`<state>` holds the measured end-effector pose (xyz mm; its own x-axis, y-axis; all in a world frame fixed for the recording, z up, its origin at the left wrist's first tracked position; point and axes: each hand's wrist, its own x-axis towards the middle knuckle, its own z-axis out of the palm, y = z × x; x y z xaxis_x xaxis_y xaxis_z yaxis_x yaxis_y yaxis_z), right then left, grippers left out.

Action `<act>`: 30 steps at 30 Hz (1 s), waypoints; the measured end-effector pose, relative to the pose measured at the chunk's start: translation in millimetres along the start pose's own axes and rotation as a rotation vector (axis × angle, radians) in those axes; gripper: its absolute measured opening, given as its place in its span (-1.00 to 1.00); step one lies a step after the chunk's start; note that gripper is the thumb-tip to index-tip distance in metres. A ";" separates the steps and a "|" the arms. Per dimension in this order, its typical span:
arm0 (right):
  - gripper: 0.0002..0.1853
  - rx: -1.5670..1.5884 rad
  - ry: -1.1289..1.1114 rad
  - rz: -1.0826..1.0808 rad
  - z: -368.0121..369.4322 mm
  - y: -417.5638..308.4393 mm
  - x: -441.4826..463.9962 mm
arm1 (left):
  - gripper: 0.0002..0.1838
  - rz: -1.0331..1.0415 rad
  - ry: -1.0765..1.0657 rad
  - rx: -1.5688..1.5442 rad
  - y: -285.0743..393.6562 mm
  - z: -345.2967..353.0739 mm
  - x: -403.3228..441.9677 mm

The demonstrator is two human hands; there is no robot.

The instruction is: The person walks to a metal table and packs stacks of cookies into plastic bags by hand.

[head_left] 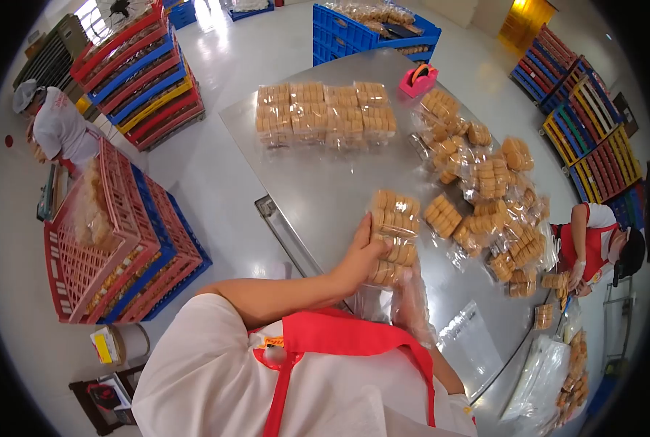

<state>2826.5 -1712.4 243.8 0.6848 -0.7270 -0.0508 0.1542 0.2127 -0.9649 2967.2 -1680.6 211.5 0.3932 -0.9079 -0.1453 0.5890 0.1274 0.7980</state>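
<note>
A clear bag of round tan biscuits (pixel 396 218) is held upright over the steel table, close to my body. My left hand (pixel 361 255) grips its left side, with the fingers partly behind it. Lower down, my right hand (pixel 411 302) is closed around the loose plastic at the bag's bottom end, partly covered by the film. Beyond, filled biscuit packs (pixel 327 113) stand in neat rows at the far left of the table. To the right lies a loose heap of bagged biscuits (pixel 489 178).
A pink tape dispenser (pixel 418 79) sits at the steel table's (pixel 296 175) far edge. Flat empty bags (pixel 471 342) lie near right. Crates (pixel 143 240) are stacked at left, blue crates (pixel 332 33) beyond. One co-worker (pixel 594 244) is at right, another (pixel 63 127) at left.
</note>
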 end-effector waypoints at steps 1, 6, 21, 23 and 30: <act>-0.09 -0.021 0.002 -0.021 17.3 -5.8 6.5 | -0.13 0.012 -0.034 -0.043 30.5 -0.5 -2.2; -0.14 -0.214 0.008 -0.161 125.1 -43.6 90.4 | -0.17 0.094 -0.145 -0.091 159.7 -57.0 30.4; -0.22 -0.120 -0.029 -0.034 237.8 24.3 332.6 | -0.27 0.259 0.098 0.069 261.0 -241.5 184.7; -0.20 -0.168 -0.029 -0.031 227.4 29.5 321.9 | -0.28 0.277 0.164 0.110 258.3 -244.3 178.8; -0.51 -0.110 0.445 -0.097 146.9 47.5 206.8 | -0.51 0.734 -0.293 0.163 359.2 -199.2 76.6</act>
<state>3080.1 -1756.7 225.3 0.2954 -0.9545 -0.0415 0.1091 0.0769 -0.9911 3349.5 -1624.9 370.5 0.4252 -0.6858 0.5907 0.1332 0.6929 0.7086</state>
